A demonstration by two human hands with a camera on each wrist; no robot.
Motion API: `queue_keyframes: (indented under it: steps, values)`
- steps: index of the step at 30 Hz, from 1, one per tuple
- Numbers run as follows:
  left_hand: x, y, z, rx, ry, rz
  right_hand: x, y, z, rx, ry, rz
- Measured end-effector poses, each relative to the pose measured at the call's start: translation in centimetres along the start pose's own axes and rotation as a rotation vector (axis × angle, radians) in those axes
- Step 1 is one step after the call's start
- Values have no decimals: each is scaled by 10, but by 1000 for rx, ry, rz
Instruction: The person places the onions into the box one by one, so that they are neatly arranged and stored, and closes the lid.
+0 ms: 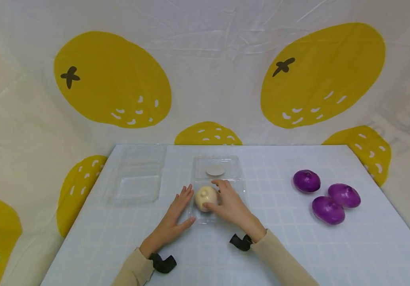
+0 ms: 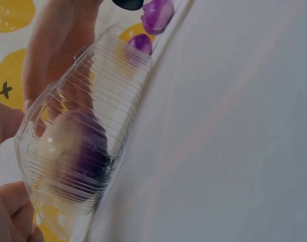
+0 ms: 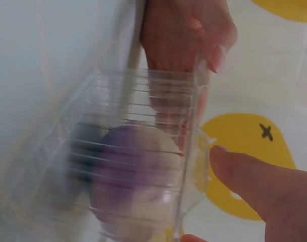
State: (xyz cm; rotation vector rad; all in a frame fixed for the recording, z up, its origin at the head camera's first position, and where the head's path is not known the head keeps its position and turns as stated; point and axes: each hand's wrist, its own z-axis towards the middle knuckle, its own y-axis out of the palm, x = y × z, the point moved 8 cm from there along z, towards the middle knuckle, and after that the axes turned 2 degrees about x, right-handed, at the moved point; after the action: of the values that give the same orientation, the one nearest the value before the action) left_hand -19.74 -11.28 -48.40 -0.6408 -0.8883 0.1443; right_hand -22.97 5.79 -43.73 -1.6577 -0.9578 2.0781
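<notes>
A clear plastic clamshell box (image 1: 241, 210) lies unfolded in the middle of the table, a white round label (image 1: 215, 170) on its far half. In its near half sits a round vegetable, turnip-like (image 1: 205, 194), cream on top and purple underneath. My right hand (image 1: 233, 204) curves over the vegetable's right side with thumb and fingers spread; in the right wrist view the thumb (image 3: 249, 176) shows apart from it, by the box rim. Along the box's left edge rests my left hand (image 1: 172, 218), fingers straight. The box's ribbed wall (image 2: 128, 85) partly veils the vegetable in both wrist views.
Another open clear box (image 1: 137, 190) stands at the back left. Three purple vegetables (image 1: 328, 210) lie on the right of the table. Behind the table's far edge hangs a cloth (image 1: 215, 79) printed with yellow fruit.
</notes>
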Motion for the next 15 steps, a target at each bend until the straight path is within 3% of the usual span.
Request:
queue_keyframes:
  steps: [9, 15]
  values:
    - [-1, -1, -2, 11, 7, -7, -7, -28, 1, 38, -70, 71]
    - [-3, 0, -2, 11, 16, -11, -3, -61, 4, 146, -142, 133]
